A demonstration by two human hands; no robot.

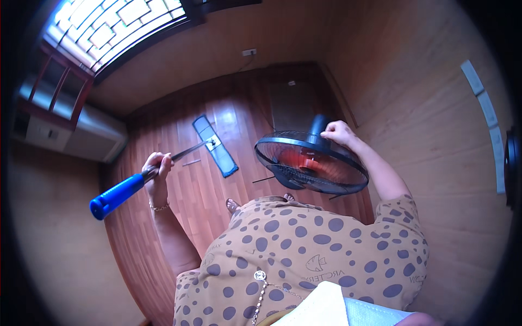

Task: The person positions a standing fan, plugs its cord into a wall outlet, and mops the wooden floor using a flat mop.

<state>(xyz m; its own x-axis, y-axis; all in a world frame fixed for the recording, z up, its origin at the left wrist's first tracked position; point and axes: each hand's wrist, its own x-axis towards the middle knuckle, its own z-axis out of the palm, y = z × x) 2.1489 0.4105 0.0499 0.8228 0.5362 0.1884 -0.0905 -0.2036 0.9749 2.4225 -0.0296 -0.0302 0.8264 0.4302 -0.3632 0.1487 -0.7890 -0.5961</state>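
Note:
My left hand [157, 171] is wrapped round the pole of a flat mop, just past its blue grip [122, 194]. The thin pole runs down to the mop head [220, 155], a long blue-grey pad lying on the wooden floor. My right hand [338, 132] is closed on the upper part of a standing electric fan [311, 163], by its dark motor housing. The fan has a round black wire cage and reddish blades, and leans with its front turned upward. My right fingertips are partly hidden, so their exact hold is unclear.
A white air conditioner unit [81, 133] stands at the left wall, beside a red-brown window frame [65, 89]. A wall socket [249, 52] with a cord is on the far wall. A dark mat-like patch [293, 106] lies behind the fan. My feet [232, 206] are near the mop.

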